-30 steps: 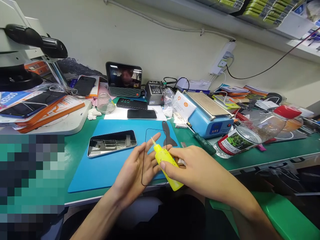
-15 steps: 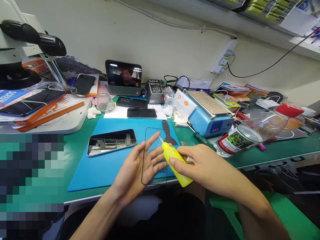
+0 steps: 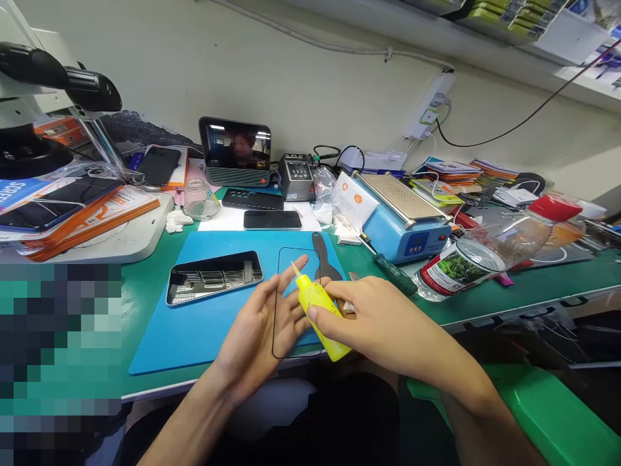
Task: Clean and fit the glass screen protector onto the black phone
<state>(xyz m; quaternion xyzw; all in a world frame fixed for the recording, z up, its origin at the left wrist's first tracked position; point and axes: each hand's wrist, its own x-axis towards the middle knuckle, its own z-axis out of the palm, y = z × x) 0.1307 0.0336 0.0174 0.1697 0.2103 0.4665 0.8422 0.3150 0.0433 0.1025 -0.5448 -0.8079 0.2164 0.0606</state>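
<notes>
My left hand (image 3: 255, 333) is palm up with its fingers extended, supporting a clear phone glass panel (image 3: 295, 344) with a thin black border. Palm and fingers show through the pane. Wrapped in my right hand (image 3: 376, 320) is a yellow squeeze bottle (image 3: 321, 317) with a thin pale nozzle. The bottle tilts over the glass, its tip pointing up and left near the pane's upper part. To the left, a phone (image 3: 213, 278) lies on the blue mat (image 3: 165, 343), bright strips reflecting in its surface. A dark plastic scraper (image 3: 324, 259) rests beyond my fingers.
A blue heating plate machine (image 3: 405, 223) stands back right, with a green-handled tool (image 3: 394, 275) and a clear plastic jar (image 3: 466, 265) nearby. Further phones (image 3: 272, 220) lie behind the mat. Stacked boxes and a microscope (image 3: 92, 87) occupy the left.
My right hand has carried the yellow bottle left, so its nozzle is further across the glass. My left hand still supports the panel, and the view has shifted slightly.
</notes>
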